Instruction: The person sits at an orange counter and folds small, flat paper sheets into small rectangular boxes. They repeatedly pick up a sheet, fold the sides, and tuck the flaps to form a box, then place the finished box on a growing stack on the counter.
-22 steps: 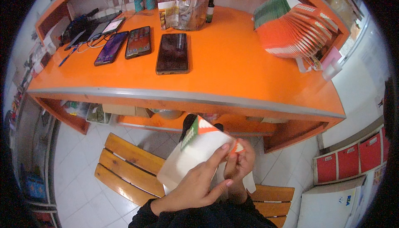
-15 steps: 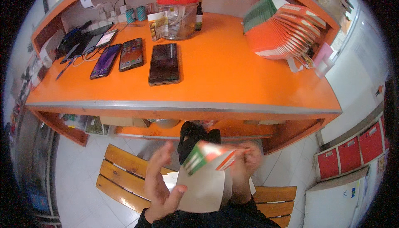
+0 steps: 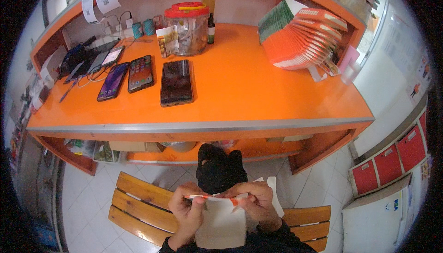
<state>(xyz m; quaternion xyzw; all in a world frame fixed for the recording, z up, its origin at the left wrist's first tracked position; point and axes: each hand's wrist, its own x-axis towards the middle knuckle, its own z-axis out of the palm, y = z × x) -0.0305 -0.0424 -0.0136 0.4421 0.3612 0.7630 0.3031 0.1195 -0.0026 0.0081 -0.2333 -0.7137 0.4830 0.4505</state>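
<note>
Over my lap, both hands pinch the upper edge of a folded paperboard piece (image 3: 213, 198), white with bits of orange print. My left hand (image 3: 187, 207) grips its left end, thumb toward me. At the other end, my right hand (image 3: 254, 199) closes its fingers and thumb on the edge. Below them, a pale blank panel (image 3: 220, 229) lies over my lap; whether it belongs to the held piece I cannot tell. Another white sheet (image 3: 276, 196) sticks out beyond my right hand.
Ahead stands an orange desk (image 3: 240, 100). On it are a fanned stack of green and orange printed cards (image 3: 302, 38), a clear jar with a red lid (image 3: 187, 29), a dark bottle (image 3: 211, 29), and several phones (image 3: 176, 83). A slatted wooden bench (image 3: 143, 202) is beneath me.
My left hand, open and apart before, has closed on the paperboard piece. The piece was tilted with green and orange print showing; now it is level, held by both hands. The view has shifted slightly.
</note>
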